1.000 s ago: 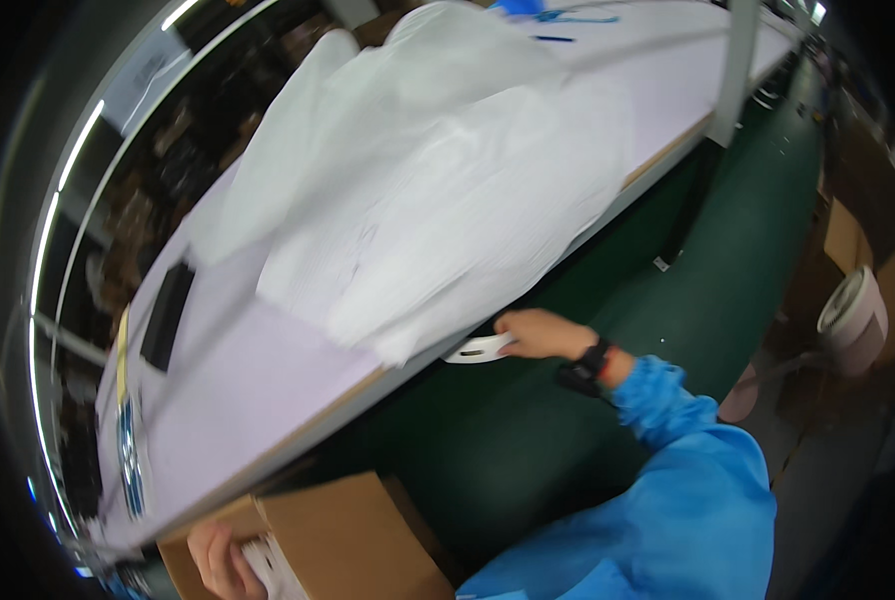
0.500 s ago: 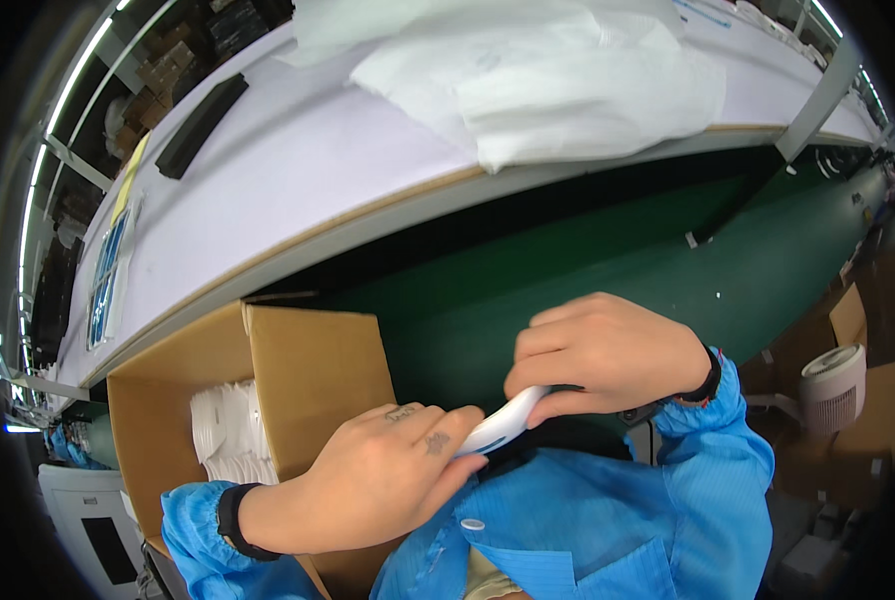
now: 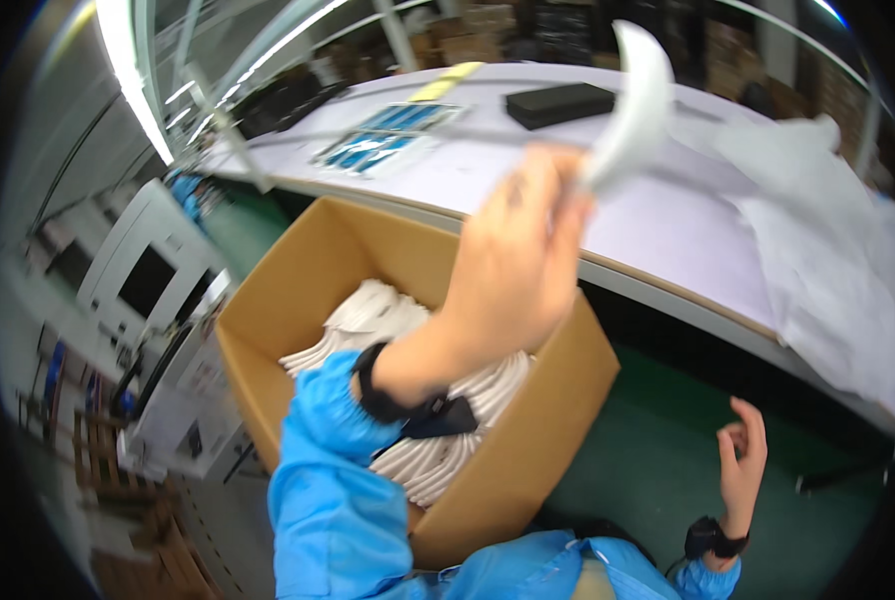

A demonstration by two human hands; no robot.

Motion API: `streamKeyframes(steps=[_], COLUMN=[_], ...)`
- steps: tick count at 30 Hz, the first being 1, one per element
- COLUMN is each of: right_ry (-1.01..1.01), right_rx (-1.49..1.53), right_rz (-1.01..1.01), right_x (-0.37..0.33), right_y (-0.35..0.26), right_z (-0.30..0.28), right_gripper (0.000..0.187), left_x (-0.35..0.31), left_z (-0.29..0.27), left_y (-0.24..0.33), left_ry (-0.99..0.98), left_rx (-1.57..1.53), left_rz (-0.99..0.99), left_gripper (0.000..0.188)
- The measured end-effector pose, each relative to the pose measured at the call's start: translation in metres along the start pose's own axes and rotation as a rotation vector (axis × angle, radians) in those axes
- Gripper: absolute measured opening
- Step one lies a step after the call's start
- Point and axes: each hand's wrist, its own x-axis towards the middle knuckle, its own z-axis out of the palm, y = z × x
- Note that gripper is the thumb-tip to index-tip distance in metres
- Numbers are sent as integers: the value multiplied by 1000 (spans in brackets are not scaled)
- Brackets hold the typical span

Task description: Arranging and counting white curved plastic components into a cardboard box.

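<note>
Raised over the cardboard box (image 3: 558,440), my left hand (image 3: 508,260) is closed on the lower end of a white curved plastic piece (image 3: 640,100). The piece stands up from my fingers and is smeared by motion. Inside the box lie rows of similar white curved pieces (image 3: 373,312), partly hidden by my left forearm. My right hand (image 3: 743,465) is off to the lower right, apart from the box. It holds nothing, and its fingers are loosely bent and apart.
Beyond the box runs a long white table (image 3: 648,235). On it lie a black block (image 3: 560,103), blue sheets in clear wrapping (image 3: 378,140), a yellow strip (image 3: 448,80) and white sheeting (image 3: 818,230). A white machine (image 3: 153,265) stands left; wooden pallets (image 3: 108,460) are at lower left.
Both hands were on the white piece. My right hand has let go and moved away; my left hand has lifted the piece over the box. The view has swung left.
</note>
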Motion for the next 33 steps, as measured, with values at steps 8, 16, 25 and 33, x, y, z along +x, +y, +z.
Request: streamKeyframes(steps=[8, 16, 25, 33], right_ry=[-170, -404, -757, -934], right_rx=[-347, -642, -623, -612], right_rz=[147, 131, 643, 457], right_x=[-29, -123, -197, -203], right_y=[105, 253, 374, 394], right_z=[4, -18, -51, -56], right_gripper=[21, 16, 35, 27], left_x=[-21, -221, -327, -335], left_z=[-117, -161, -157, -97], left_y=[-206, -309, -361, -402], left_ry=[717, -16, -288, -423], left_rx=[782, 991, 781, 696], left_rz=[-19, -177, -1049, -1168], left_gripper=[22, 22, 27, 27])
